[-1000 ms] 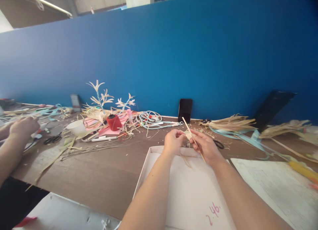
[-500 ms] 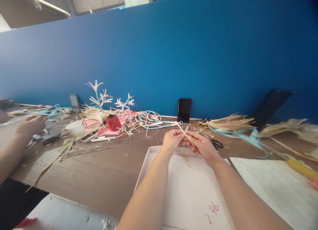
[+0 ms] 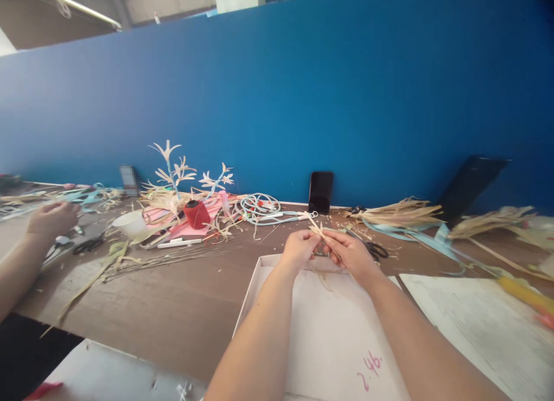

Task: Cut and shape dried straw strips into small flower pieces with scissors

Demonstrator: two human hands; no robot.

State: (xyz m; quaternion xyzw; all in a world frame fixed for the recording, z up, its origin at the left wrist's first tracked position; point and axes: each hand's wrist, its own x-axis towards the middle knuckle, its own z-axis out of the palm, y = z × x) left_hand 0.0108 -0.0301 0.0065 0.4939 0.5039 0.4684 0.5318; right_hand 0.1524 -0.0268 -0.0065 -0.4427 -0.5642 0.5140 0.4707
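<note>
My left hand (image 3: 300, 248) and my right hand (image 3: 350, 253) meet above the far edge of a shallow white box (image 3: 333, 337). Both pinch a thin pale straw strip (image 3: 314, 224) whose end sticks up and to the left between the fingers. The fingers of both hands are closed on it. A few straw scraps lie in the box under my hands. Black scissors (image 3: 377, 250) lie on the brown table just right of my right hand.
A black phone (image 3: 321, 192) leans on the blue partition. Straw flowers (image 3: 175, 170), a red spool (image 3: 196, 214), a white cup (image 3: 132, 223), cords and pens lie left. Straw bundles (image 3: 400, 213) and printed paper (image 3: 485, 326) lie right. Another person's hand (image 3: 51, 219) works at far left.
The straw strip has tilted lower and further left and my hands have closed in on it. The other person's hand at the left shifted a little to the right.
</note>
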